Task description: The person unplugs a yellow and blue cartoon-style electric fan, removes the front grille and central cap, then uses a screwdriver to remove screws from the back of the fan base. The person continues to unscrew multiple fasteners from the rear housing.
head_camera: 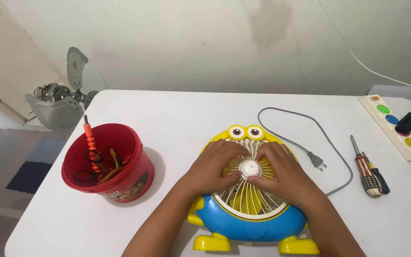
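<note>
A small yellow and blue cartoon-shaped table fan (248, 228) lies flat on the white table (181, 114), face up, with two round eyes at its far end. Its round white front grille (250, 169) has thin radial ribs and a white hub. My left hand (212, 166) rests on the grille's left side with fingers curled over the ribs. On the right side my right hand (281, 169) presses the grille, thumb next to the hub. Both hands grip the grille.
A red bucket (120, 188) with an orange-handled tool and other tools stands at the left. The fan's grey cord and plug (316, 161) curl at the right, beside two screwdrivers (369, 173). A power strip (393, 123) lies at the far right. Metal fan blades (60, 97) sit off the table's left corner.
</note>
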